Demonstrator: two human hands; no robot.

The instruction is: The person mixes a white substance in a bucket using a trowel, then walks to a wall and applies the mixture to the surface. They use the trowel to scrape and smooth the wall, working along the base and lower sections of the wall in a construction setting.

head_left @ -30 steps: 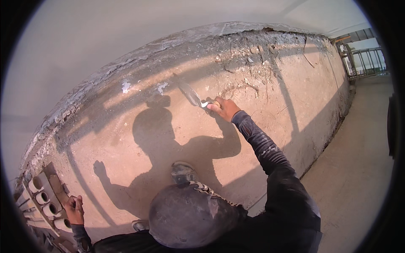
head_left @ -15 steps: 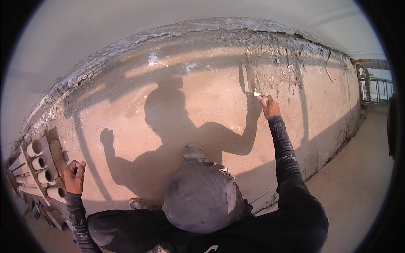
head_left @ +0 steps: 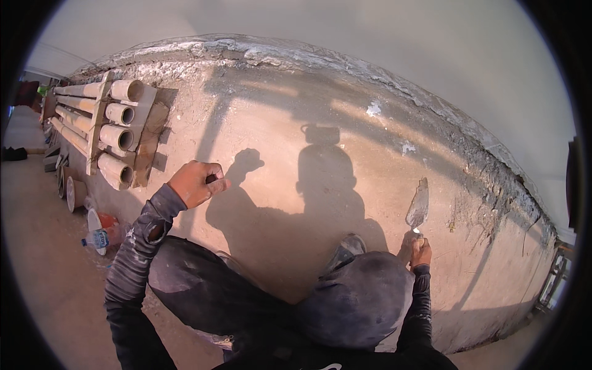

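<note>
My right hand (head_left: 421,252) is closed round the handle of a pointed trowel (head_left: 418,206). Its grey, smeared blade points away from me, over the sunlit concrete surface (head_left: 277,98). At the left, my left hand (head_left: 197,183) is raised in a loose fist above the concrete, with a dark gap between thumb and fingers. Nothing shows sticking out of that fist. My shadow falls across the concrete between the two hands. Rough, crumbly debris (head_left: 487,203) lies right of the trowel, towards the broken edge.
Several pale pipes (head_left: 117,137) are stacked between boards at the far left. Below them are round tubs (head_left: 75,194) and a clear plastic bottle (head_left: 98,238). A jagged edge (head_left: 277,57) curves along the far side below a grey wall. My bent knees (head_left: 357,302) fill the near middle.
My view has swung left, bringing the pipes and bottle further in. My right hand with the trowel is now closer to my right knee; the left fist has come forward and inward.
</note>
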